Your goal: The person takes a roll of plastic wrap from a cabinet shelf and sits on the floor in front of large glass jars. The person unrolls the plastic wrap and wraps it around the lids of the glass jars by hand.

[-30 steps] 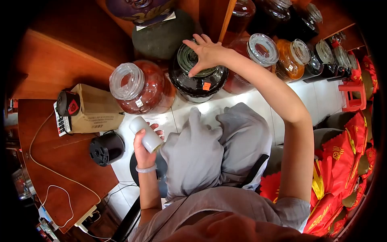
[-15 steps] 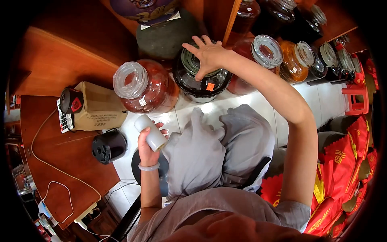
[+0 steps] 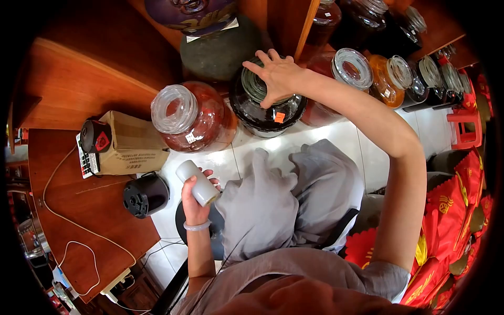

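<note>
Dark glass jar: on tiled floor, between two reddish jars
Right hand: splayed over the jar's lid, seemingly touching, clasping nothing
Left hand: wrapped around whitish roll
Stage: lid on, roll apart; more cannot be told
Labels: orange sticker, carton print, both illegible

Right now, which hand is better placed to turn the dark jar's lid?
Probably the right hand: its fingers are spread over the lid of the dark jar, and it holds nothing else. The left hand is away from the jar, gripping a white cylinder.
</note>
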